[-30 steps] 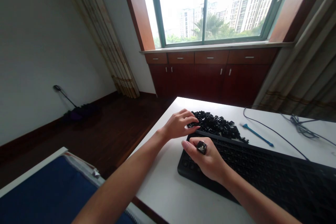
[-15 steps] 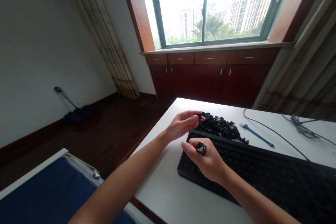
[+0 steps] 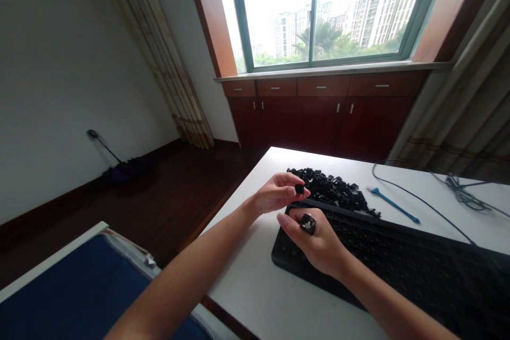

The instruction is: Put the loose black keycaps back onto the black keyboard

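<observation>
My left hand [image 3: 277, 193] pinches a small black keycap [image 3: 299, 189] between thumb and fingertips, just above the table. Beside it lies a heap of loose black keycaps [image 3: 332, 188]. My right hand [image 3: 319, 241] is curled over the left end of a black keyboard [image 3: 368, 255], whose key positions show bare sockets. A small black square piece [image 3: 307, 223] with a glinting face sits at the curled index finger, near the thumb. Whether it is gripped or worn there is hard to make out. The right hand's lower fingers are hidden.
A blue brush [image 3: 396, 206] lies behind the keyboard on the white table [image 3: 243, 265]. A dark cable [image 3: 426, 202] crosses the table toward a bundled coil [image 3: 464, 191]. Left of the table stands a blue-covered item [image 3: 79, 287] with a pale edge.
My left hand has drawn slightly back from the heap with the keycap, which now shows more of its black face. My right hand has stayed almost the same over the keyboard.
</observation>
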`<state>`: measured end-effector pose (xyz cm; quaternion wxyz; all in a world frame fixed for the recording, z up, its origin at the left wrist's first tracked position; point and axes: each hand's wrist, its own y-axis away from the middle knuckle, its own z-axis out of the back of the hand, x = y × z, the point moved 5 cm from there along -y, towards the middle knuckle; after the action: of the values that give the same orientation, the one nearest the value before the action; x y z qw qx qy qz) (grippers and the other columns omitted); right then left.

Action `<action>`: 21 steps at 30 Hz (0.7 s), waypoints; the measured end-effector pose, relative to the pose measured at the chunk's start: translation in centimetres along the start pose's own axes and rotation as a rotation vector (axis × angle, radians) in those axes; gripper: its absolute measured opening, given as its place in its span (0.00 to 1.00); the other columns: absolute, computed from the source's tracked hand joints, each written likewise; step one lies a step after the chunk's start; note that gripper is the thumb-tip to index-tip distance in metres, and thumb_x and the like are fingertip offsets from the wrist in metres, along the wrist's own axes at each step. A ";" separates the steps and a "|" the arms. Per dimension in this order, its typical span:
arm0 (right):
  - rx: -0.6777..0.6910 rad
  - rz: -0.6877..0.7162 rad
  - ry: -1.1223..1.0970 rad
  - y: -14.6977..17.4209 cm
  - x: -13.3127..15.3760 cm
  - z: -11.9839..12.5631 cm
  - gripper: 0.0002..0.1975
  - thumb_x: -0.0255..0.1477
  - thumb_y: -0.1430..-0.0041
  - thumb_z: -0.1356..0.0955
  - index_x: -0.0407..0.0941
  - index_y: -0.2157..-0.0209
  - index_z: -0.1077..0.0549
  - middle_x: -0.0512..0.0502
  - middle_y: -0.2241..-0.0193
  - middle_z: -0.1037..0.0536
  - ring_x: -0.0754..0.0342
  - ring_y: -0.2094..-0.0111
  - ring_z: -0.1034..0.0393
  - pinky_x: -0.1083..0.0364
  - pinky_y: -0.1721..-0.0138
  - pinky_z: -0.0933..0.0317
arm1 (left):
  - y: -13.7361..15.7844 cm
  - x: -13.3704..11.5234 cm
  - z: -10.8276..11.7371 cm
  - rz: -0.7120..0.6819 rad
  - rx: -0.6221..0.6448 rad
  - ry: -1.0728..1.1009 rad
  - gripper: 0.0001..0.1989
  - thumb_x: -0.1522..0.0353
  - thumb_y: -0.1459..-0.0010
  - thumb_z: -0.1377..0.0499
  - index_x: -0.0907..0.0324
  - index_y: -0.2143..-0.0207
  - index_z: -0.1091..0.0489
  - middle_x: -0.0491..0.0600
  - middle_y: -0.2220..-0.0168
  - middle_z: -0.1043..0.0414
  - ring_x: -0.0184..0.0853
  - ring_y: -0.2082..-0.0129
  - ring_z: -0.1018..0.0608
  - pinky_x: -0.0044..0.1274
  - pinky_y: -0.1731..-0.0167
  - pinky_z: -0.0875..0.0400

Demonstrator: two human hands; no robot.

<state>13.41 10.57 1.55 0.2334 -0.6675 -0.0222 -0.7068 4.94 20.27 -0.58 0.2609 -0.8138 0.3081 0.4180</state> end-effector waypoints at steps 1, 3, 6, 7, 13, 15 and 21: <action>0.000 0.000 -0.001 0.0 0.0 -0.1 0.25 0.40 0.36 0.35 0.46 0.81 0.49 0.58 0.83 0.50 0.63 0.81 0.58 0.57 0.81 0.61 | 0.0 0.0 0.1 0.006 -0.002 0.003 0.18 0.66 0.58 0.24 0.61 0.64 0.22 0.49 0.70 0.21 0.32 0.66 0.18 0.21 0.61 0.27; -0.005 0.001 -0.001 0.1 -0.1 -0.2 0.25 0.40 0.36 0.35 0.46 0.81 0.49 0.58 0.84 0.50 0.63 0.81 0.58 0.57 0.81 0.60 | 0.0 0.1 0.1 0.009 -0.007 0.007 0.19 0.65 0.60 0.24 0.62 0.65 0.23 0.48 0.71 0.22 0.32 0.67 0.19 0.23 0.61 0.27; -0.036 0.002 0.005 0.2 0.0 -0.1 0.25 0.41 0.36 0.36 0.47 0.81 0.49 0.58 0.84 0.50 0.63 0.81 0.58 0.57 0.81 0.60 | -0.1 0.0 0.0 0.007 -0.019 0.011 0.20 0.64 0.62 0.23 0.62 0.68 0.24 0.47 0.73 0.23 0.32 0.69 0.20 0.23 0.62 0.27; -0.050 0.008 0.012 0.2 0.2 0.1 0.25 0.40 0.36 0.36 0.47 0.81 0.49 0.58 0.84 0.50 0.63 0.81 0.58 0.57 0.81 0.60 | -0.1 -0.1 0.0 0.008 -0.025 0.012 0.20 0.64 0.61 0.23 0.63 0.68 0.24 0.47 0.73 0.23 0.31 0.70 0.20 0.23 0.62 0.27; -0.192 0.151 0.218 0.1 3.3 4.2 0.15 0.37 0.36 0.34 0.45 0.74 0.37 0.57 0.81 0.40 0.62 0.79 0.49 0.59 0.78 0.51 | -0.3 0.0 -0.7 0.067 -0.019 -0.027 0.20 0.65 0.54 0.26 0.62 0.59 0.23 0.49 0.69 0.21 0.29 0.70 0.20 0.21 0.65 0.27; -0.312 0.145 0.339 0.9 3.7 6.6 0.11 0.37 0.38 0.32 0.46 0.69 0.36 0.59 0.82 0.41 0.62 0.81 0.49 0.59 0.80 0.52 | -0.3 0.3 -1.2 0.113 -0.002 -0.067 0.21 0.66 0.53 0.27 0.62 0.56 0.24 0.49 0.68 0.21 0.27 0.71 0.21 0.19 0.65 0.28; -0.283 0.226 0.757 5.5 3.4 9.1 0.18 0.33 0.42 0.28 0.49 0.51 0.33 0.54 0.71 0.29 0.61 0.76 0.36 0.59 0.73 0.39 | 0.0 1.5 -4.6 0.152 0.043 -0.173 0.15 0.67 0.49 0.29 0.64 0.60 0.24 0.52 0.67 0.20 0.30 0.66 0.19 0.18 0.65 0.29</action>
<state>23.92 7.80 4.23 0.2071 -0.3845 0.2356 -0.8682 8.09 16.70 0.55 0.2713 -0.7431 0.3541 0.4988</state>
